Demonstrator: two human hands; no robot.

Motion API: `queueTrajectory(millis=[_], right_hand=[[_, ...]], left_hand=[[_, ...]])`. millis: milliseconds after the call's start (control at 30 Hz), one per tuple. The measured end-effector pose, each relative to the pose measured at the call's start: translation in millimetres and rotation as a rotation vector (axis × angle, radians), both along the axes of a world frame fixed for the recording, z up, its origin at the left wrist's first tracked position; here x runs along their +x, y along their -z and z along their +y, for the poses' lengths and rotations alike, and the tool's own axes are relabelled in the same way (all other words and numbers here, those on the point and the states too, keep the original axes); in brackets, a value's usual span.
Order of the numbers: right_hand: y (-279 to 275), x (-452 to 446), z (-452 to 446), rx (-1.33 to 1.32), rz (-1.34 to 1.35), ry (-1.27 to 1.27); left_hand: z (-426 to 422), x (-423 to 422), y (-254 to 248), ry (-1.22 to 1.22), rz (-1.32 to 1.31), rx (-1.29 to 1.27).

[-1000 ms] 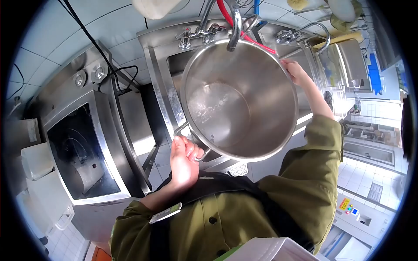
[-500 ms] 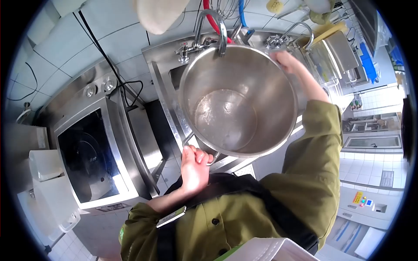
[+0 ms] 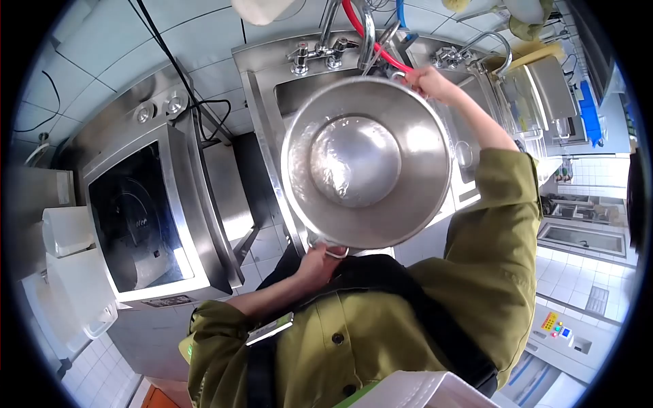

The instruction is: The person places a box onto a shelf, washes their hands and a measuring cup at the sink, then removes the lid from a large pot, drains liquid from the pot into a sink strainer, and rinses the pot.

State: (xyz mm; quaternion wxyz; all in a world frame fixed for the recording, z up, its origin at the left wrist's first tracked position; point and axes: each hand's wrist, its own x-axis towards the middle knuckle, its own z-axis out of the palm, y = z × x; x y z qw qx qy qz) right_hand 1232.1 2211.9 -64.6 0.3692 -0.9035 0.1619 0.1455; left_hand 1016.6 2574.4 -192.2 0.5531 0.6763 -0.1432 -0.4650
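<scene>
A large steel stockpot (image 3: 415, 183) with some clear water in its bottom is held in front of my body, its mouth facing up toward me. The fingers of my left hand (image 3: 318, 264) are closed round the near loop handle. On the far right side, my right hand (image 3: 430, 84) grips the pot at the opposite handle, which is mostly hidden by the fingers. Behind the pot lies a steel sink (image 3: 292, 95), partly covered by it. A chrome faucet (image 3: 367, 41) rises just beyond the far rim.
To the left stands an induction cooker (image 3: 139, 217) with a black glass top. A red hose (image 3: 371, 34) hangs behind the pot. Another faucet (image 3: 503, 51) and upright steel and yellow boards (image 3: 537, 61) are at the right. A black cable (image 3: 163, 54) runs down the tiled wall.
The pot has come away from the faucet and nearer my body, turning more upright. Both hands have stayed on it. More of the sink behind it shows.
</scene>
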Motion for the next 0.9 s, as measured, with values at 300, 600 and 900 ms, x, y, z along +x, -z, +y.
queueTrajectory(millis=[300,600,900], right_hand=[[-49.3,-90.9,-25.0,0.173,-0.172,0.303],[-121.7,-302.0,-89.7,0.513,-0.593,0.825],[-172.2,-551.1,-142.7,0.378,-0.816,1.330]], left_hand=[[18.8,-7.7,-44.2,-0.374,0.666,-0.044],[-66.4,29.2,-181.1,-0.772,0.353,-0.563],[-232.0,-56.6,-198.9,-0.091,0.746,-0.601]])
